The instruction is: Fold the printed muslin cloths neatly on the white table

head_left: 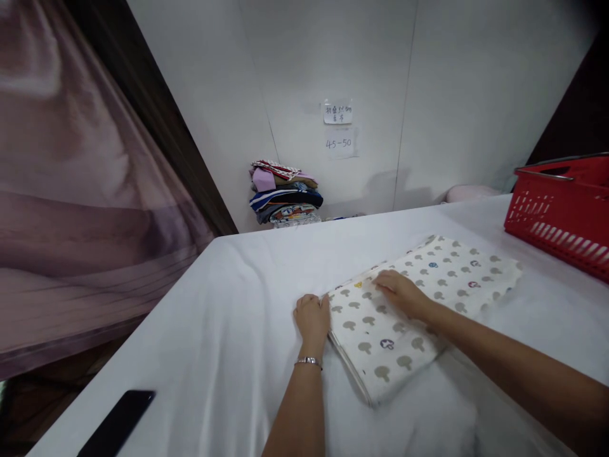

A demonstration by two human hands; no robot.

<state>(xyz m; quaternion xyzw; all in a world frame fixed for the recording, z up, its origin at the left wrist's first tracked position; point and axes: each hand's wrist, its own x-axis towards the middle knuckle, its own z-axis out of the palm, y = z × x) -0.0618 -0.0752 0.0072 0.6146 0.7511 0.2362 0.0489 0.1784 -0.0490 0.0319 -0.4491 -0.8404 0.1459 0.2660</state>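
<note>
A folded white cloth (457, 270) printed with grey mushroom shapes and a few coloured ones lies slantwise on the white-covered table. My left hand (313, 317), with a silver bracelet at the wrist, is at the cloth's left corner. Its fingers are curled and the thumb side touches the edge, where it seems to pinch the fabric. On top of the cloth, near its far edge, rests my right hand (402, 293), palm down with fingers stretched forward. The underside of both hands is hidden.
A red plastic basket (556, 212) stands at the table's right. A black phone (118, 422) lies at the front left. Beyond the far edge is a stack of folded fabrics (285, 197) by the wall. A pink curtain (85, 190) hangs at left.
</note>
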